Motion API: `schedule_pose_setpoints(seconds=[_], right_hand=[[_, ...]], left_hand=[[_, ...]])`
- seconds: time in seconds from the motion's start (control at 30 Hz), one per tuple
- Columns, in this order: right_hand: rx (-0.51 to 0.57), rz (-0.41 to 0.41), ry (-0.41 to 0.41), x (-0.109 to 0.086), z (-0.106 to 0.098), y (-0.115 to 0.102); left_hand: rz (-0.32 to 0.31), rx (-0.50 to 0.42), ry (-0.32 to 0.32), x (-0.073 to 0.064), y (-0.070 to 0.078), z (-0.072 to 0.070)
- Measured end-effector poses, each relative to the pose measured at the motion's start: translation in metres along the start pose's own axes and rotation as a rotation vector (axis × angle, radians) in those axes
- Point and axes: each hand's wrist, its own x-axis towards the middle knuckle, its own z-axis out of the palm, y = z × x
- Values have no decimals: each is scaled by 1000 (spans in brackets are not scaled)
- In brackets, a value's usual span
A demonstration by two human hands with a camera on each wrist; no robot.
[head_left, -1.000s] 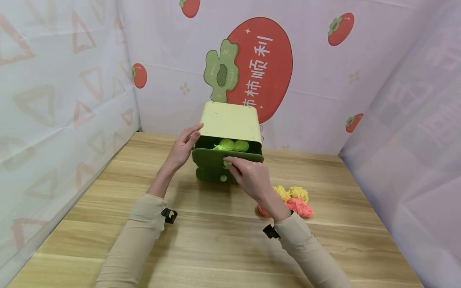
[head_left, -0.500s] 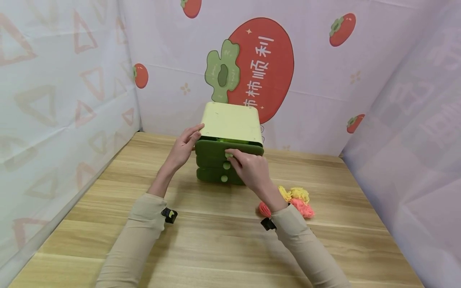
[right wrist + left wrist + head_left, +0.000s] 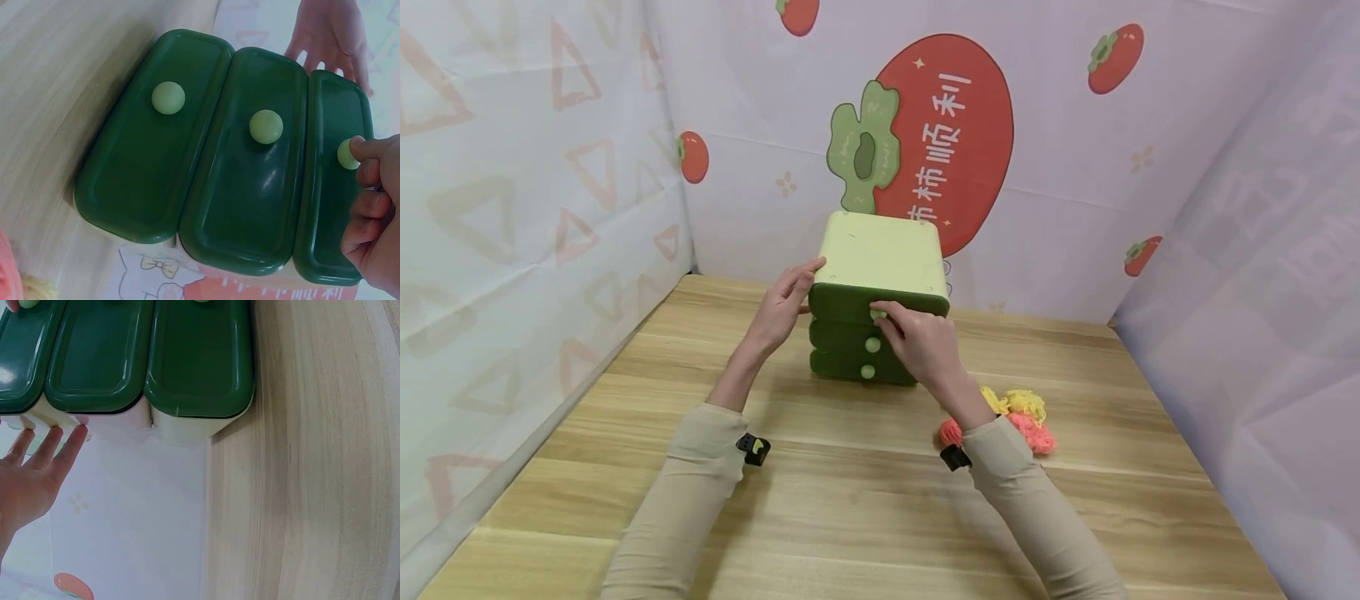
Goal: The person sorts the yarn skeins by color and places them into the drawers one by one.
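A small cabinet (image 3: 883,250) with a pale yellow-green top and three dark green drawers stands toward the back of the table. My right hand (image 3: 925,342) pinches the round light green knob (image 3: 347,154) of the top drawer (image 3: 842,303), which sits flush under the cabinet's top edge. The middle drawer (image 3: 247,181) and bottom drawer (image 3: 147,162) are closed too, each with its own knob. My left hand (image 3: 780,308) rests on the cabinet's left side, its fingers (image 3: 69,450) straight against the wall with the thumb near the top edge.
Yellow yarn (image 3: 1025,405) and coral-pink yarn (image 3: 1032,435) lie on the wooden table (image 3: 850,500), right of the cabinet and partly behind my right forearm. A printed cloth backdrop (image 3: 1045,167) rises behind the cabinet, with cloth walls at both sides.
The top drawer has slid in, pushed by my right hand on its knob. The green yarn balls seen inside it are now hidden. My left hand has stayed on the cabinet's side.
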Motion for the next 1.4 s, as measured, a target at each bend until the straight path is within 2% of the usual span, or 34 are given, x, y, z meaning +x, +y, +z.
schedule_pose_setpoints(seconds=[0.1,0.33,0.53,0.63,0.73,0.83,0.97,1.07,1.17,1.4], right_hand=[[7,0,-2,1,0,2],[8,-31,12,3,0,7],[26,-22,17,-1,4,8],[76,-20,26,-4,3,7],[142,-39,8,-6,1,7],[170,-47,-50,-9,2,9],[118,-31,-153,-15,9,13],[51,-29,-195,-21,17,17],[11,-35,-195,-26,24,19],[13,-24,-132,-30,35,18]], left_hand=[[-8,-6,-11,-3,7,0],[-59,35,-17,-4,9,1],[-42,19,6,-3,8,3],[-34,19,15,-3,9,5],[-33,24,25,-2,9,5],[-31,17,31,-2,8,5],[-25,-6,26,-2,8,5],[-27,5,23,-3,8,5],[-30,20,20,-4,9,5],[-23,19,16,-5,9,5]])
